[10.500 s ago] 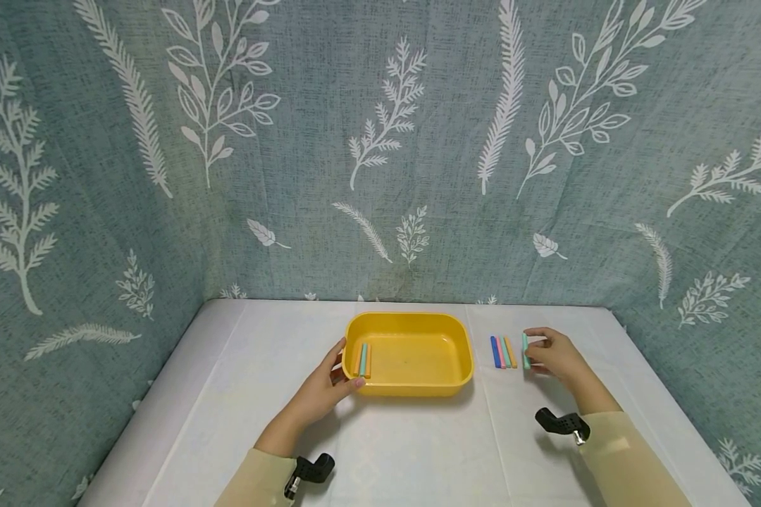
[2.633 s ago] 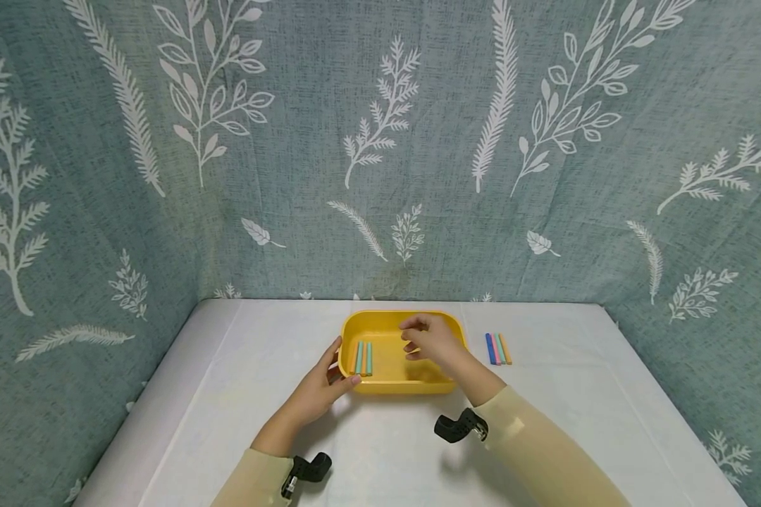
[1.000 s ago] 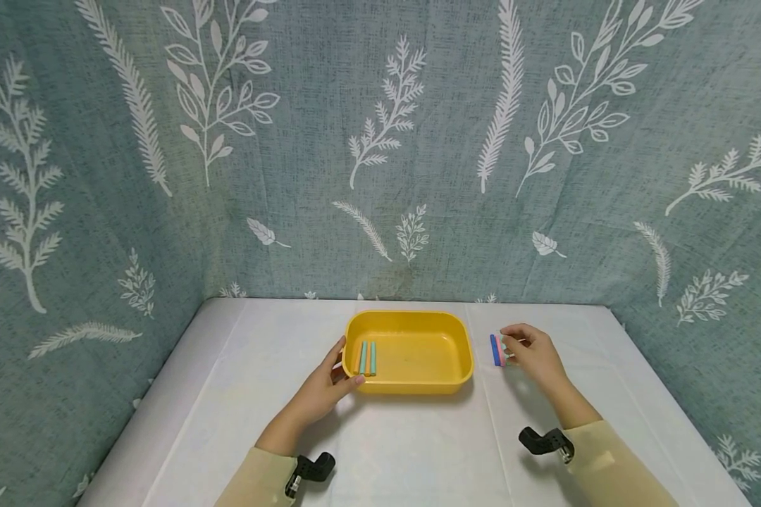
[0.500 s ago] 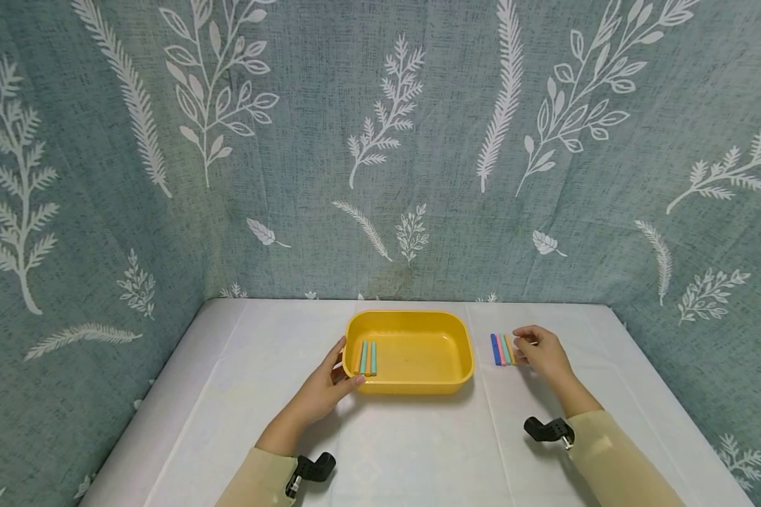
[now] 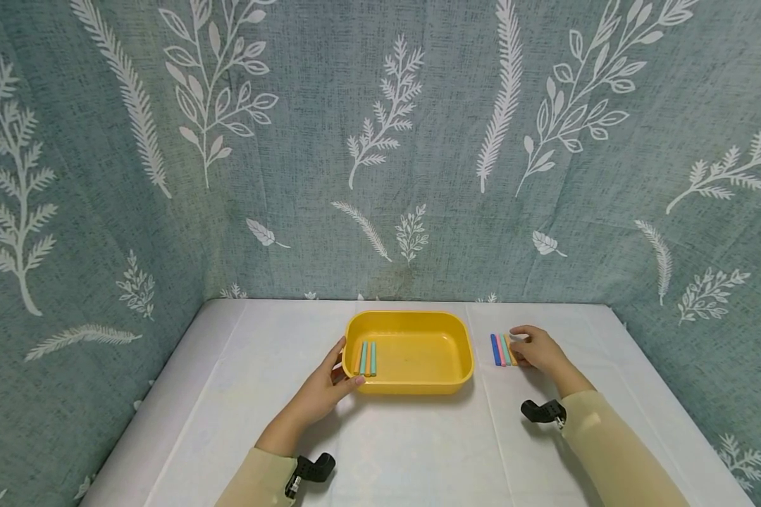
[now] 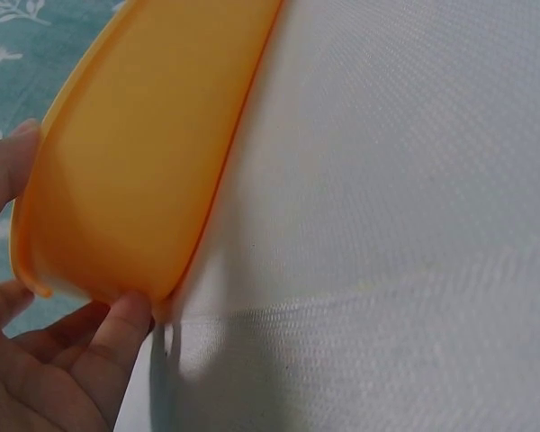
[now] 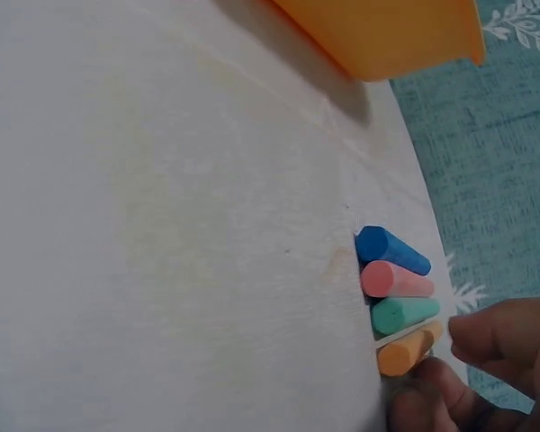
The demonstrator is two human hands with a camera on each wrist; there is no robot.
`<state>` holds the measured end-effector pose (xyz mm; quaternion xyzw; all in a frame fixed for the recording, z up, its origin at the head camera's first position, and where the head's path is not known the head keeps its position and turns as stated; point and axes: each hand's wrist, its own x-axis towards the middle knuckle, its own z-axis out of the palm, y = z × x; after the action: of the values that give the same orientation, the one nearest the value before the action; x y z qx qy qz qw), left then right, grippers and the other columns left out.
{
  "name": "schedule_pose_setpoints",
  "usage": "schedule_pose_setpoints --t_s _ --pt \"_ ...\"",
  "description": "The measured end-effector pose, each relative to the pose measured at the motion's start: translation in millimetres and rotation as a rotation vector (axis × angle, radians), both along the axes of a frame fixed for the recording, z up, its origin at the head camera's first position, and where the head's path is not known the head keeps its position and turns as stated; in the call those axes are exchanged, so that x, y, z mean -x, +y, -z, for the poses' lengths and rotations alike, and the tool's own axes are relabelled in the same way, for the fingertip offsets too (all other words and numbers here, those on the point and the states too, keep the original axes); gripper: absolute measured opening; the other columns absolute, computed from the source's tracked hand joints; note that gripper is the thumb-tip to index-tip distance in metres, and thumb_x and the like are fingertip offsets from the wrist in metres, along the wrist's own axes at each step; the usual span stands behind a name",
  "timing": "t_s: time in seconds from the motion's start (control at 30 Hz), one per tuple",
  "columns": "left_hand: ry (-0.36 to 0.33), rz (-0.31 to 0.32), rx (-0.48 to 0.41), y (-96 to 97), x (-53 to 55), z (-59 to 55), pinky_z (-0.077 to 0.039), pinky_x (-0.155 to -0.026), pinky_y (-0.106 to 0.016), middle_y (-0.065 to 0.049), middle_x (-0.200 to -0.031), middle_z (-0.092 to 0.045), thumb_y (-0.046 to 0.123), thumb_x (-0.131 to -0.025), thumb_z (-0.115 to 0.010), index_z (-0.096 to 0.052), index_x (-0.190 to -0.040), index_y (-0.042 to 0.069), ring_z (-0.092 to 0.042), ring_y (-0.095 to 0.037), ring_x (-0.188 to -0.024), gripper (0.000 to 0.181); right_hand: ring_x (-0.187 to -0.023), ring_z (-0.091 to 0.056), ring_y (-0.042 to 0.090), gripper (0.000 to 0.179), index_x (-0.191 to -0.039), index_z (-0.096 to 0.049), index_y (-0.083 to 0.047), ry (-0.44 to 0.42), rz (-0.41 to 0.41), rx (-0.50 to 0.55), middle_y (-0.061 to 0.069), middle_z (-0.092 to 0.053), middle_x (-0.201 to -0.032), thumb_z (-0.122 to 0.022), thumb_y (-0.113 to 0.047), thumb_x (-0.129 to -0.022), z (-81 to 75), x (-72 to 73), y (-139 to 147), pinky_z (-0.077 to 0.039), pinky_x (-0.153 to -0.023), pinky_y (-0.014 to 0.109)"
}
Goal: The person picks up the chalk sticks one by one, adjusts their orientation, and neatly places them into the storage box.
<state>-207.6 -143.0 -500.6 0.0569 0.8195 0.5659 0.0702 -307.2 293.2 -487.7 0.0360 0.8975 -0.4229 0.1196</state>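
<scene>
My left hand [image 5: 322, 389] grips the left end of a yellow tray [image 5: 412, 388], thumb on the front rim and fingers along the left wall. Inside the tray, at its left end, orange and teal chalk sticks [image 5: 373, 359] lie side by side. Right of the tray, a blue chalk stick [image 7: 391, 249], a pink one [image 7: 396, 280], a teal one [image 7: 405, 313] and an orange one [image 7: 407, 350] lie in a row. My right hand [image 5: 539, 352] is at the orange stick's right side, bent fingers close around its far end, thumb and forefinger apart.
A white cloth [image 5: 418, 451] covers the table. Green-blue fabric with white leaf patterns [image 5: 406, 155] rises behind the table and along both sides. A black wrist mount [image 5: 543, 412] sticks out from the right sleeve, another black mount [image 5: 313, 468] from the left.
The teal chalk stick pinched by my right hand 10.5 seconds ago now lies in the tray. Over the last second my right hand has shifted rightward off the row's middle to the orange stick.
</scene>
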Motion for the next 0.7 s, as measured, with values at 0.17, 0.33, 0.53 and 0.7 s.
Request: schedule_pose_setpoints --t_s 0.17,0.33,0.53,0.7 --pt "0.026 0.006 0.003 -0.4 -1.1 -2.1 -0.043 -0.109 -0.046 -0.017 -0.159 -0.033 0.03 -0.094 -0.073 -0.012 -0.163 0.02 -0.044 -0.037 -0.138 0.093 -0.076 -0.06 0.019 0.048 -0.146 -0.045 0.003 -0.042 -0.035 -0.03 0.019 -0.058 -0.107 -0.056 -0.01 -0.101 -1.3 6.9 -2 -0.054 -0.062 0.031" --pt "0.03 0.01 -0.012 -1.2 -1.9 -3.2 -0.043 -0.108 -0.048 -0.019 -0.159 -0.032 0.03 -0.094 -0.073 -0.013 -0.163 0.019 -0.044 -0.039 -0.138 0.092 -0.072 -0.059 0.019 0.046 -0.143 -0.049 0.003 -0.038 -0.066 -0.092 0.019 -0.06 -0.105 -0.056 -0.008 -0.099 0.6 10.7 -4 -0.054 -0.06 0.031" --pt "0.016 0.023 -0.009 -1.1 -3.3 -5.3 -0.044 -0.108 -0.046 -0.018 -0.159 -0.031 0.03 -0.094 -0.072 -0.011 -0.163 0.019 -0.044 -0.037 -0.138 0.092 -0.071 -0.059 0.019 0.048 -0.141 -0.052 0.003 -0.024 -0.099 -0.178 0.025 -0.059 -0.116 -0.059 -0.01 -0.095 -0.2 11.5 -3 -0.053 -0.059 0.031" --pt "0.019 0.019 -0.006 -0.8 -4.1 -7.1 -0.044 -0.107 -0.048 -0.019 -0.159 -0.032 0.029 -0.095 -0.072 -0.012 -0.163 0.018 -0.044 -0.038 -0.138 0.091 -0.063 -0.056 0.017 0.052 -0.139 -0.053 0.003 -0.027 -0.114 -0.232 0.025 -0.059 -0.114 -0.063 -0.008 -0.089 -5.7 10.6 -4 -0.05 -0.057 0.03"
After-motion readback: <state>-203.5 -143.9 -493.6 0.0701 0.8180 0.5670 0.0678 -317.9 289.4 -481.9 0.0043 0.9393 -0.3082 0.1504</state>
